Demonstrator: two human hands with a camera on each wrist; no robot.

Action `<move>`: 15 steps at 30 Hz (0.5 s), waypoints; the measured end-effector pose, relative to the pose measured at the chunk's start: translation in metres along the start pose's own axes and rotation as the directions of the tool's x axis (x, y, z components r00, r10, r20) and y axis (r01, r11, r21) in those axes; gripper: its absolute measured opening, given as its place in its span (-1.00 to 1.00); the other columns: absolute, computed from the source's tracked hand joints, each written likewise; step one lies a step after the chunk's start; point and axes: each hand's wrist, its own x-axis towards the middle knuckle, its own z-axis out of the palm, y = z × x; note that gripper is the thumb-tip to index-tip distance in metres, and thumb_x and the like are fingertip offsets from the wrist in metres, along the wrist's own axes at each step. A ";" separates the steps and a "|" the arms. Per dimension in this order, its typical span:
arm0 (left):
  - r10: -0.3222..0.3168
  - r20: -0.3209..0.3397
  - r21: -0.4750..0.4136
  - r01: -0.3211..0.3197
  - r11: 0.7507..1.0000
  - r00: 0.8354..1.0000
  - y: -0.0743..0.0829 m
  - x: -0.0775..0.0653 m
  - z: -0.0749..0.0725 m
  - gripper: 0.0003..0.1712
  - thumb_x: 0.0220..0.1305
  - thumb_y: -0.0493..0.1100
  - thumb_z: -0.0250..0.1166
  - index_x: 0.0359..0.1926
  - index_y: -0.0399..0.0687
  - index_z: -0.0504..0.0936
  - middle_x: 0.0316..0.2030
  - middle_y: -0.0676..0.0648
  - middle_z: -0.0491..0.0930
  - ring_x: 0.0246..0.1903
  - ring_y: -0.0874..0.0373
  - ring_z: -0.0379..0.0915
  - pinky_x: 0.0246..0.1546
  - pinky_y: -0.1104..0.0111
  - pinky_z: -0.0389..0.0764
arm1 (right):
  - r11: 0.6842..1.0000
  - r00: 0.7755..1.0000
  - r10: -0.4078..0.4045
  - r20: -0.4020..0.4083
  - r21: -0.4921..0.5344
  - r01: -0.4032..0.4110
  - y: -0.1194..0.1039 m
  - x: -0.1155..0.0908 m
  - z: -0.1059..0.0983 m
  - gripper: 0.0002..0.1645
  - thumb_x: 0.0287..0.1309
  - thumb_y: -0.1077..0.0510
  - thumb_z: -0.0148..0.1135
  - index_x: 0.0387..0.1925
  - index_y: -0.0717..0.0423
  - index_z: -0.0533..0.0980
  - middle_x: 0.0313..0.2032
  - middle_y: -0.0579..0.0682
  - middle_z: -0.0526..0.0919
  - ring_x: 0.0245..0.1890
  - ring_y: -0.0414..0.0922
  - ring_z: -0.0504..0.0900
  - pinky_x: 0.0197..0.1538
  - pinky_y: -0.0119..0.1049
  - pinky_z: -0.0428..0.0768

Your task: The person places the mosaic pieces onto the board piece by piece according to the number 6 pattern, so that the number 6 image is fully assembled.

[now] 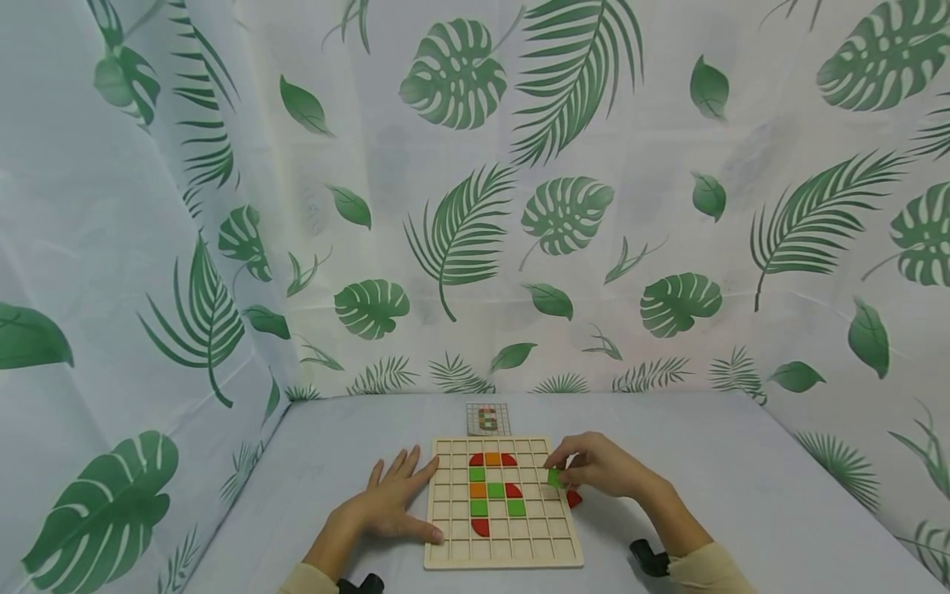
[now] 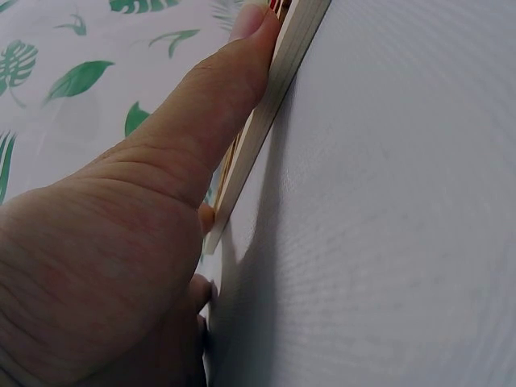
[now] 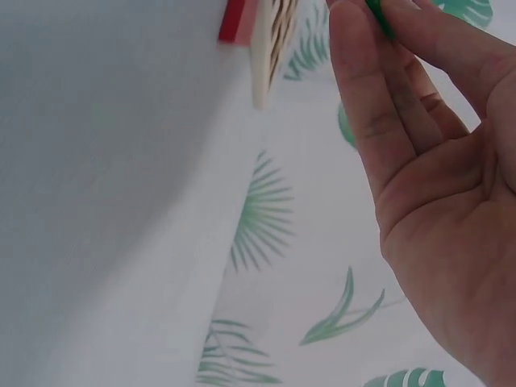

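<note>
A wooden grid board lies on the table with red, orange and green tiles set in several of its squares. My left hand has its fingers spread at the board's left edge, and the thumb touches the board's side. Over the board's right edge, my right hand pinches a green square tile between thumb and fingers; in the right wrist view only a sliver of that green tile shows. Below this hand a red rounded tile lies beside the board.
Behind the board lies a small card printed with a grid and a coloured pattern. The pale table meets a leaf-printed curtain at the back and sides. Each wrist carries a black device.
</note>
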 end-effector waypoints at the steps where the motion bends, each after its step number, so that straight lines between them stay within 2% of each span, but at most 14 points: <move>1: 0.004 0.000 -0.005 -0.004 1.000 1.000 0.000 -0.001 -0.001 0.42 -0.11 0.59 0.49 0.66 0.13 0.11 0.67 -0.29 -0.15 0.66 -0.29 -0.33 0.53 -0.39 -0.36 | 1.000 1.000 -0.006 0.002 0.006 0.006 -0.001 0.002 0.001 -0.74 0.26 0.38 0.35 -0.03 0.21 0.73 -0.13 0.03 0.78 -0.32 -0.05 0.76 -0.25 -0.31 0.75; 8: 0.018 -0.001 -0.025 -0.018 1.000 1.000 0.003 -0.003 -0.002 0.40 -0.08 0.56 0.49 0.65 0.09 0.12 0.66 -0.31 -0.15 0.66 -0.30 -0.33 0.52 -0.41 -0.35 | 1.000 1.000 -0.021 0.020 0.008 0.021 -0.011 0.015 0.009 -0.74 0.26 0.38 0.35 -0.04 0.18 0.75 -0.12 0.00 0.79 -0.33 0.01 0.77 -0.26 -0.24 0.79; 15: 0.019 -0.006 -0.028 -0.019 0.999 1.000 0.002 -0.003 -0.001 0.41 -0.09 0.57 0.49 0.66 0.10 0.11 0.66 -0.30 -0.15 0.66 -0.29 -0.34 0.53 -0.39 -0.37 | 0.998 0.998 -0.057 0.039 0.037 0.055 -0.024 0.032 0.020 -0.76 0.28 0.36 0.36 -0.05 0.18 0.76 -0.07 0.13 0.79 -0.37 -0.01 0.77 -0.25 -0.26 0.79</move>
